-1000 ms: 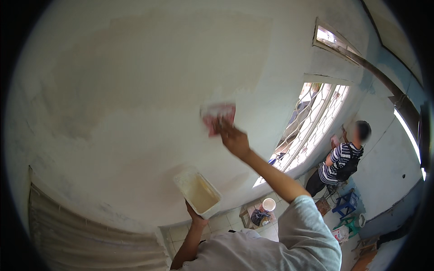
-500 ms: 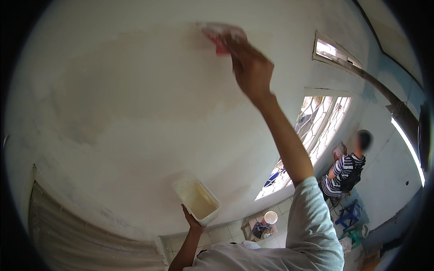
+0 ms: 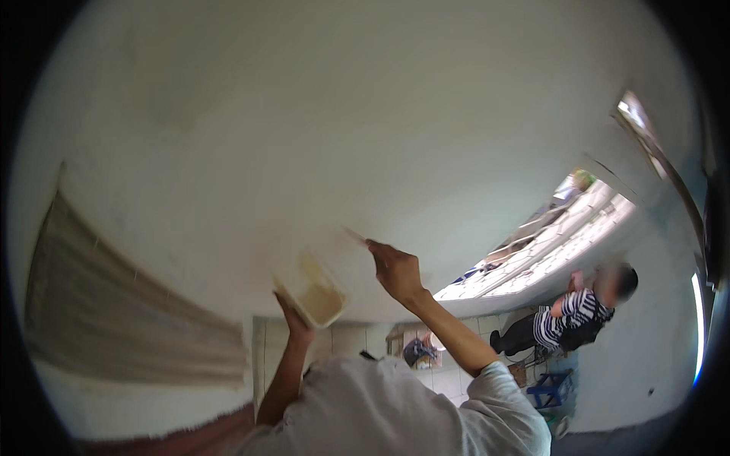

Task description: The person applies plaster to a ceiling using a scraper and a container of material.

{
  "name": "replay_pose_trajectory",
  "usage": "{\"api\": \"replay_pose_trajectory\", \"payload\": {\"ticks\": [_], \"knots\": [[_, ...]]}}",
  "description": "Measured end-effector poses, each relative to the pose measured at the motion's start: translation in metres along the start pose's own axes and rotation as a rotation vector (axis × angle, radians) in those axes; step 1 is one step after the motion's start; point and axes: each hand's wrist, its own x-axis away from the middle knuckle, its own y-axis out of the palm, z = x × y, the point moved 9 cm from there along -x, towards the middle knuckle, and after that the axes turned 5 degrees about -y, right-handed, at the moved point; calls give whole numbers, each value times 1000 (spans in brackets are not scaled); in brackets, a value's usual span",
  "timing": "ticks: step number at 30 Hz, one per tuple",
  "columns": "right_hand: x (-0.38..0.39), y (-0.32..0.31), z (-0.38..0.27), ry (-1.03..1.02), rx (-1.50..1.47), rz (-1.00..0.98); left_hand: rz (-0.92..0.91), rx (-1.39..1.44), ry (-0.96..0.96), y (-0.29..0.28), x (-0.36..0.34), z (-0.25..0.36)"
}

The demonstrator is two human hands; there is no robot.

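A pale wall [image 3: 342, 129] fills the upper view, with faint darker patches. My right hand [image 3: 394, 270] is closed on a flat scraper [image 3: 355, 235], which shows almost edge-on and blurred, a little above and right of the tub. I grip a white rectangular tub [image 3: 313, 292] from its left side with my left hand [image 3: 295, 311]. Pale paste shows inside the tub, and its top is smeared by motion. Whether the scraper touches the wall I cannot tell.
A grilled window [image 3: 563, 228] is at the right, a small opening [image 3: 639, 125] above it. A person [image 3: 574, 311] in a striped top stands there near a blue stool [image 3: 549, 389]. A low stand [image 3: 418, 352] holds containers on the tiled floor [image 3: 350, 340]. A curtain [image 3: 129, 304] hangs at left.
My right hand has come down from high on the wall to beside the tub, the scraper now edge-on. The view has turned and blurred, with the tub appearing higher in it.
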Motion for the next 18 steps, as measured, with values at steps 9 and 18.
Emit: {"api": "replay_pose_trajectory", "payload": {"ticks": [9,18], "knots": [[0,27,-87,275,-760,-294,161,-35,86,9,50,45],[66,134,-116,-51,-270,-864,316,-144,218,12,84,14]]}}
